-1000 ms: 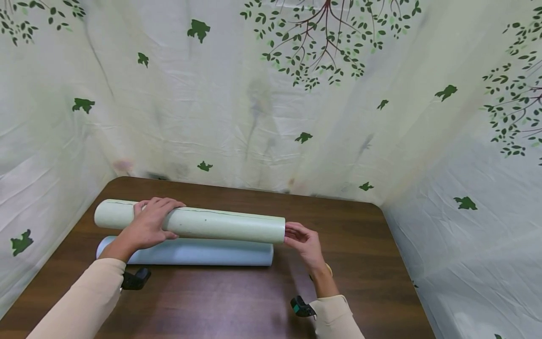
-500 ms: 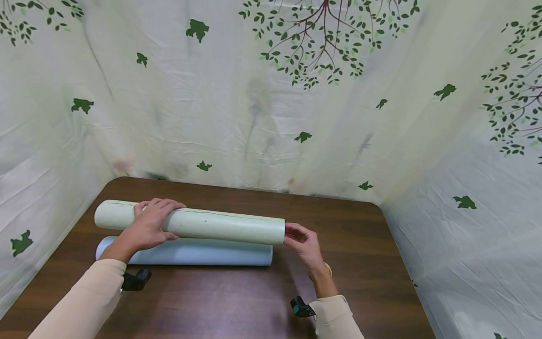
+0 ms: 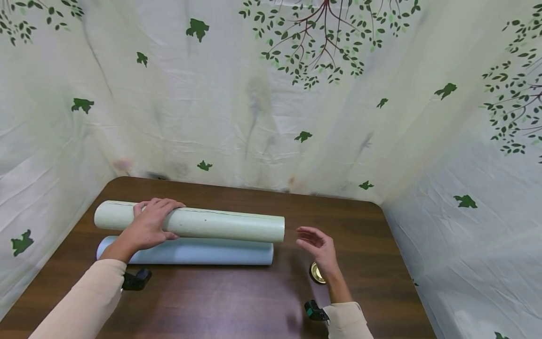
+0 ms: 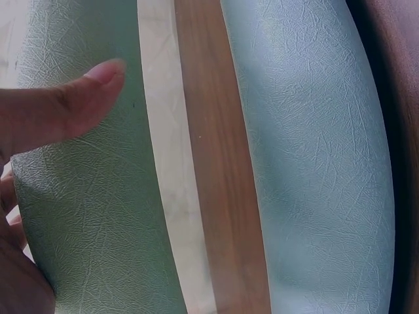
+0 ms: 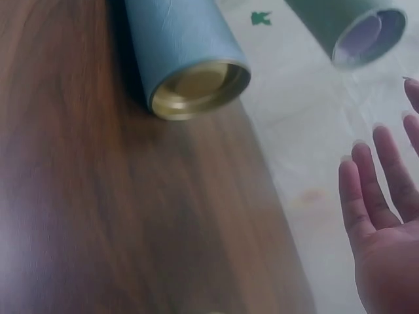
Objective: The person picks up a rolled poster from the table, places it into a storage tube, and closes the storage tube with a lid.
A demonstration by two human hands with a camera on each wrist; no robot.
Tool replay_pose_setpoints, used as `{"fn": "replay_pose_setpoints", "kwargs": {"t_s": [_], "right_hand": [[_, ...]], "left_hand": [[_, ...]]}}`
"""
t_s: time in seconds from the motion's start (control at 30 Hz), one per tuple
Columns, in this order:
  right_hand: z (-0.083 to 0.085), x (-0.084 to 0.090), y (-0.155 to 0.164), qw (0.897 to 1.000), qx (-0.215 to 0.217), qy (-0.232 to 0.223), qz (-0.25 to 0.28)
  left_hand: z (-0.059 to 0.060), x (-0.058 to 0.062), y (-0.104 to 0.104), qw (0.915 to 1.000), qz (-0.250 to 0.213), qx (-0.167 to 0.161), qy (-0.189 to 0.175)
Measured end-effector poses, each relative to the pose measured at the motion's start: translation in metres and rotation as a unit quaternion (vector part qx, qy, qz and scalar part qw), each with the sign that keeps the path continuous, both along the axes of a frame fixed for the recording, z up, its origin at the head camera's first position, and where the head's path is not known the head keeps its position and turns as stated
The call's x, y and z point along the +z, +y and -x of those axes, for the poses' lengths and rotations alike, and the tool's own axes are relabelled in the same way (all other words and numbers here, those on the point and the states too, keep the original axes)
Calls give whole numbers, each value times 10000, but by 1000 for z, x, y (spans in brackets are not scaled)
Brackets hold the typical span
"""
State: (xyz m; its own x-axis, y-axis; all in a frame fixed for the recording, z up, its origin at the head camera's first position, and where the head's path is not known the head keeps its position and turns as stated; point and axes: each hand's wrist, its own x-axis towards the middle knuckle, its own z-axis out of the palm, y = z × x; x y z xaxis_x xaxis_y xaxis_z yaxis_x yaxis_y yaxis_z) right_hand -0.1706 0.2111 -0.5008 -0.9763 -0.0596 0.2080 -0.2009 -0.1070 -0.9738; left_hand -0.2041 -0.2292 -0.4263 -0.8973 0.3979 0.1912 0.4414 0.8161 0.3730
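Note:
My left hand (image 3: 148, 228) grips a pale green cardboard tube (image 3: 228, 225) from above, toward its left half. In the left wrist view the thumb lies along the tube's textured side. A light blue tube (image 3: 203, 252) lies on the table, nearer to me than the green one. Its end, seen in the right wrist view, has a gold metal cap (image 5: 196, 88). The green tube's right end shows a pale purple inside (image 5: 360, 39). Apart from that end, my right hand (image 3: 319, 245) holds nothing, its fingers loosely bent.
A round gold lid (image 3: 317, 273) lies on the brown wooden table (image 3: 237, 301), partly behind my right wrist. White curtains with green leaf prints (image 3: 262, 113) surround the table at the back and sides. A small black camera (image 3: 136, 279) sits at my left wrist.
My right hand has drawn back to the right, off the green tube's end. More of the gold lid shows now. The left hand and both tubes have hardly moved.

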Motion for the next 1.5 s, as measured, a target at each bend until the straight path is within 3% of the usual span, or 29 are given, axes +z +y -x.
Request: {"fn": "replay_pose_setpoints", "kwargs": {"t_s": [0.27,0.5,0.77,1.0,1.2,1.4,1.5], "right_hand": [[-8,-15,24,9986,-496,-60,-171],[-20,-30,41,9908,-1009,56,-901],[-39,-51,58,9753,-1447,-538,-1577],[-47,-54,59,9697,-1408,-1084,-1677],[-52,-66,61,9648,-1416,-1016,-1968],[-56,-71,62,9510,-1368,-909,-2618],[-57,-72,62,9390,-1310,-856,-3064]], "left_hand": [[1,2,2,10000,34,-15,-34],[0,2,2,10000,23,-1,-95],[0,0,0,10000,15,28,-77],[-1,0,1,9998,-17,57,-172],[0,-1,1,9998,-33,56,-187],[-1,-2,1,9997,-71,60,-203],[-1,-2,1,9998,-82,38,-198]]}}
